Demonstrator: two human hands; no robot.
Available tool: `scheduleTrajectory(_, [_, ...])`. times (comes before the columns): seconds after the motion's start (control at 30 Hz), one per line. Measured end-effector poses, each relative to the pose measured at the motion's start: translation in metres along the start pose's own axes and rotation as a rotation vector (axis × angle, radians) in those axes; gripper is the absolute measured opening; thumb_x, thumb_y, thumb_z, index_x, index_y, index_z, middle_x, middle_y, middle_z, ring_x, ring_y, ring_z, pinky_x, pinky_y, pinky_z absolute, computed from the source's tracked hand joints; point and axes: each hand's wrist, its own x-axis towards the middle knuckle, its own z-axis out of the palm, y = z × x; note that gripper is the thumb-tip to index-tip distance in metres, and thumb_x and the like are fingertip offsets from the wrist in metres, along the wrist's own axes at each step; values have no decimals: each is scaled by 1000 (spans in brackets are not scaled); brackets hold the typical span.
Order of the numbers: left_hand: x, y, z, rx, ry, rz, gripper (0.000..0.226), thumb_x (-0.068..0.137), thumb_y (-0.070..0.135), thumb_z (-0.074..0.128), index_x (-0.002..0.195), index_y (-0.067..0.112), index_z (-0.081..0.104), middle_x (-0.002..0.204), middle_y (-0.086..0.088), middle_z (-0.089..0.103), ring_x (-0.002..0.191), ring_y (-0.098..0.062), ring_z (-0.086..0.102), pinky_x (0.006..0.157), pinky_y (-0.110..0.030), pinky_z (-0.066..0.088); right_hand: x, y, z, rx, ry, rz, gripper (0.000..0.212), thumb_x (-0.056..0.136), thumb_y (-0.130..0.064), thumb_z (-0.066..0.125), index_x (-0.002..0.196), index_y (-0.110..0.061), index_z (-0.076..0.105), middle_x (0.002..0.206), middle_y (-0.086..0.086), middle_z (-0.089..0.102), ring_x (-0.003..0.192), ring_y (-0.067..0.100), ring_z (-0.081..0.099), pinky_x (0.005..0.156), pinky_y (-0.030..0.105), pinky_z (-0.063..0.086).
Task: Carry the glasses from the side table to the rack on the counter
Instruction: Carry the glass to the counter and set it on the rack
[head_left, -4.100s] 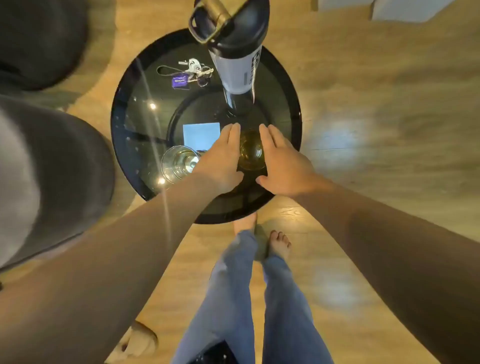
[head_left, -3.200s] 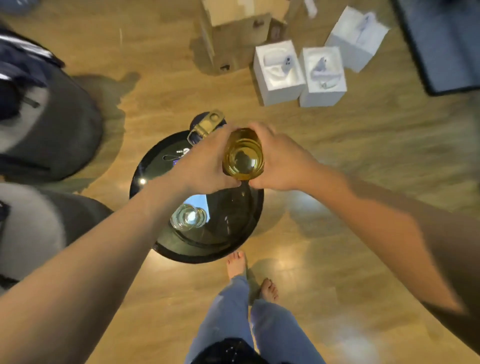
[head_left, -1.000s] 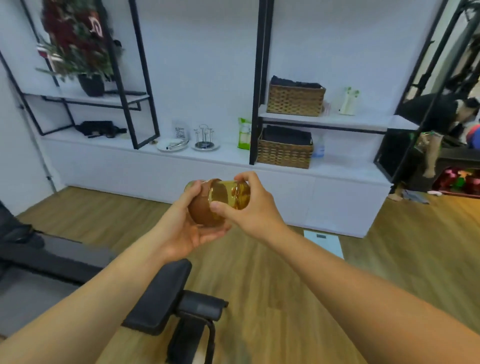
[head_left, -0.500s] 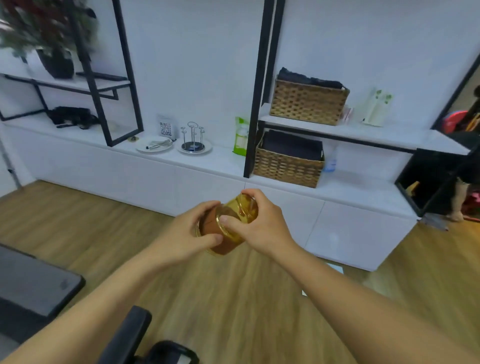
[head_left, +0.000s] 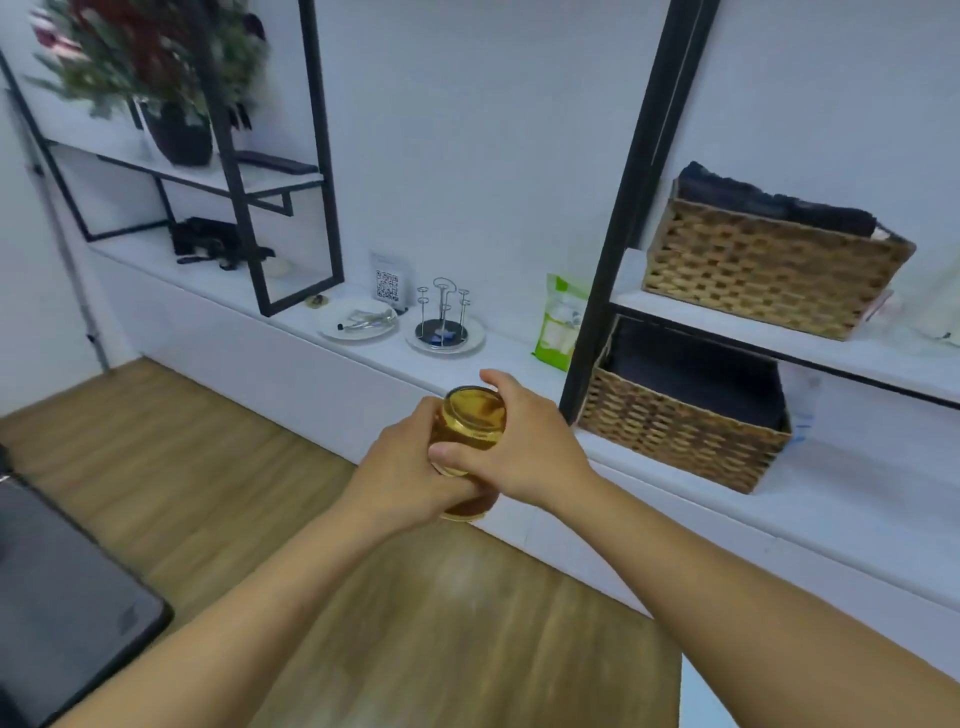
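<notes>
An amber glass (head_left: 474, 422) is held in the air in front of me, above the wooden floor and just short of the counter edge. My left hand (head_left: 400, 480) wraps its lower left side and my right hand (head_left: 524, 447) grips its right side. The glass rim tilts toward me. The wire rack (head_left: 444, 318) stands on a round plate on the white counter (head_left: 519, 364), beyond the glass and slightly left; its prongs carry nothing. The side table is out of view.
A white plate with small items (head_left: 358, 323) lies left of the rack, with a QR card (head_left: 388, 283) behind. A green packet (head_left: 561, 322), black shelf posts (head_left: 623, 218) and two wicker baskets (head_left: 680, 415) stand to the right. A dark object (head_left: 62, 587) sits low left.
I have come closer to the counter, so the rack looks larger. Both hands still carry the amber glass, now nearer the counter edge.
</notes>
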Motion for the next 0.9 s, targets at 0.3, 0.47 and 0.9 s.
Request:
scheduleTrajectory(0.3, [140,-62,-37,39,249,-207,60,64,55,74,113,31,49,98,15,67,88,-3,64,71,-23,52,206,6,27,-19,-209,-314,97,61,-71,72,142,-30,39,134,-6,56,119,16,52,97,34,44])
scheduleTrajectory(0.47, [196,-101,-70,130,350,-239,79,61,42,82,128,26,44,112,17,61,100,0,60,84,-23,50,291,-2,69,2,-252,-402,89,58,-67,72,135,-30,46,126,-8,62,113,15,57,93,35,47])
scheduleTrajectory(0.9, [440,-212,-118,152,68,-63,86,58,46,78,135,33,40,118,17,59,107,-6,59,86,-25,48,516,29,122,-188,-233,-186,67,61,-66,62,121,-35,52,104,-11,67,94,14,63,76,34,53])
